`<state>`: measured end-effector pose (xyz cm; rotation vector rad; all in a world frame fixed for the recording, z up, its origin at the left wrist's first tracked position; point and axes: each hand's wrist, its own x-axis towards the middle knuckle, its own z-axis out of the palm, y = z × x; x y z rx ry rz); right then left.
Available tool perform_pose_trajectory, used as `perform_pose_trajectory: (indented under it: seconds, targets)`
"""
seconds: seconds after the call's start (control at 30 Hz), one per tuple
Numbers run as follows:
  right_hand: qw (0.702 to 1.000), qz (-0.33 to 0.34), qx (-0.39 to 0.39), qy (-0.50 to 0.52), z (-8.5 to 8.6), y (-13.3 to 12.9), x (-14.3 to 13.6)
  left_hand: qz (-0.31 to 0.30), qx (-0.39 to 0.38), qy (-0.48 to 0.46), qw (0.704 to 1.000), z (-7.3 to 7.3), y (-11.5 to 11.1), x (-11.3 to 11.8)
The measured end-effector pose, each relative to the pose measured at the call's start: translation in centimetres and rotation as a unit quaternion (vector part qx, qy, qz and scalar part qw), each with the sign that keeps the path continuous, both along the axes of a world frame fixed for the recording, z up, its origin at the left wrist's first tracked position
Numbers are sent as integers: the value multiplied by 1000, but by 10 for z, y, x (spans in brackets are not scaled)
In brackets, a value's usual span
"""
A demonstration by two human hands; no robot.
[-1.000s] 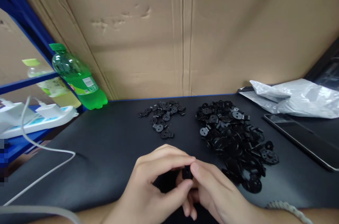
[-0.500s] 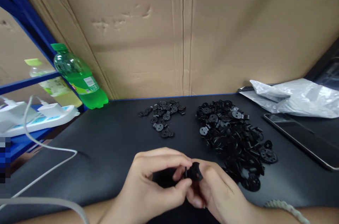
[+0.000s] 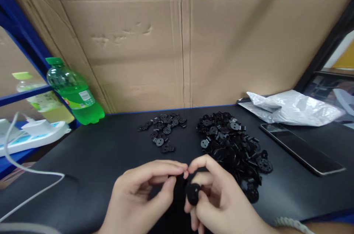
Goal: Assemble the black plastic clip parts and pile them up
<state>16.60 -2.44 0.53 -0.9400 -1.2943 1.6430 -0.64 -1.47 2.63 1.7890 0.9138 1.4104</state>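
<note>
Evidently, a small black part (image 3: pixel 193 193) is gripped by the right hand (image 3: pixel 218 193) at the near middle of the black table (image 3: pixel 110 160).
In the head view, the right thumb presses the part against curled fingers; the left hand (image 3: pixel 141 193) is bent just to its left, index finger and thumb drawn close together, though I cannot tell whether they grip anything. With so little surface under the thumb, the part might slip and vanish against the equally dark table, or roll right and mix into the larger pile (image 3: pixel 235 149), well apart from the smaller cluster (image 3: pixel 166 127) farther left. Its rounded face seems to point near, toward the wearer; fingers hide the rest, so its long axis is unclear.
</note>
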Motion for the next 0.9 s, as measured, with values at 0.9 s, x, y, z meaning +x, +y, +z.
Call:
perform_pose_trajectory:
  seconds: [0.9]
  targets:
    - [727, -173, 408, -524, 79, 78, 131, -53, 155, 222, 961, -11, 14, 3]
